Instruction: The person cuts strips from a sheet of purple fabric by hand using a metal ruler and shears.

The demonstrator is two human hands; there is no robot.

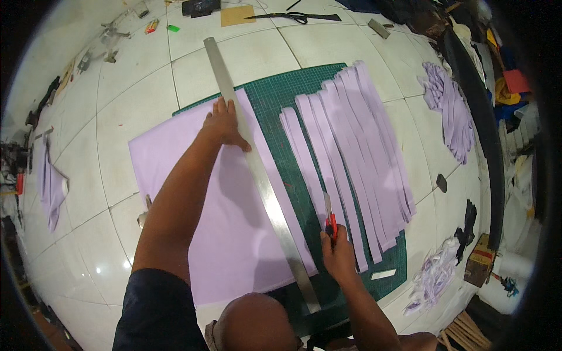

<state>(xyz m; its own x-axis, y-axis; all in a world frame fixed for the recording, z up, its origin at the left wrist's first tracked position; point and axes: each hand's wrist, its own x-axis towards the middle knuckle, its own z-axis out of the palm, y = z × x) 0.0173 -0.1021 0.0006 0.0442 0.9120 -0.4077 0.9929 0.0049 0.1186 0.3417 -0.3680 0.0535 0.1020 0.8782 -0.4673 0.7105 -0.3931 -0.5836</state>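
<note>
A broad lilac fabric sheet (228, 251) lies over the left part of a green cutting mat (293, 175). Across the fabric runs a long metal ruler (270, 202) on a slant, with a narrow margin of cloth showing to its right. My left hand (225, 124) presses flat near the ruler's upper part, fingers stretched over its left edge and the cloth. In my right hand (339, 256) is a red utility knife (332, 227), blade pointing away from me, above the leftmost cut strips. Several long lilac fabric strips (357, 146) lie side by side on the mat's right.
Large black scissors (300, 17) and a tan card (237, 16) lie at the far edge. Lilac strips are bundled (449, 108) at the right, above a dark stone (441, 182) and a heap of scraps (434, 275). A small white piece (383, 274) rests on the mat.
</note>
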